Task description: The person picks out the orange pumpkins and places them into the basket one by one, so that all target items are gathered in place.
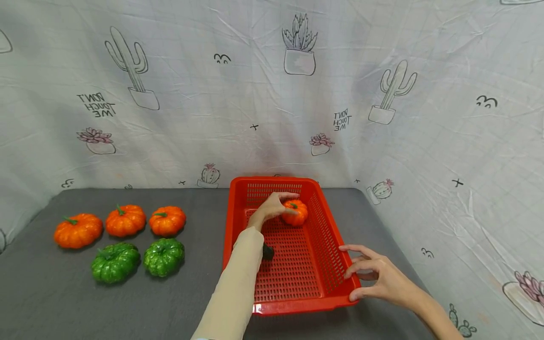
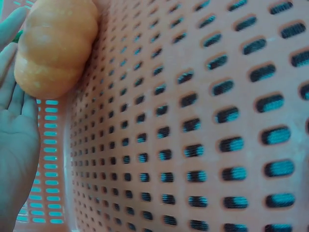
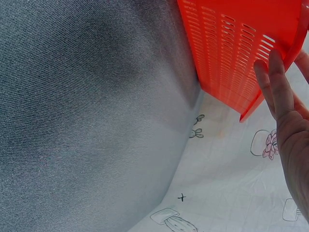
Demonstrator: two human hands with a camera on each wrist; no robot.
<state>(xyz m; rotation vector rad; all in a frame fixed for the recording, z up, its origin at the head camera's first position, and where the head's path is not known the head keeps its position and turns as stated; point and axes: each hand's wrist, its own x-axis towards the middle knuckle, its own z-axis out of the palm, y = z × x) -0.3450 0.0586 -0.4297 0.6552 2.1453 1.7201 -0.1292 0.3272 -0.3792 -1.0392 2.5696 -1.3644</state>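
A small orange pumpkin point(image 1: 295, 213) is inside the red plastic basket point(image 1: 293, 306), close to its right wall. My left hand point(image 1: 272, 208) reaches in over the basket's left side and holds this pumpkin between thumb and fingers. In the left wrist view the pumpkin point(image 2: 58, 48) lies against the fingers, beside the slotted wall. At the basket's near right corner my right hand point(image 1: 378, 278) grips the rim. The right wrist view has its fingers point(image 3: 280, 87) against the basket's outer side point(image 3: 231, 53).
Left of the basket, several pumpkins stand on the grey table point(image 1: 204, 283): orange ones point(image 1: 125, 220) behind, and two green ones, a left one point(image 1: 115, 263) and a right one point(image 1: 164, 257), in front. A cactus-print cloth point(image 1: 255, 94) hangs behind and at the right.
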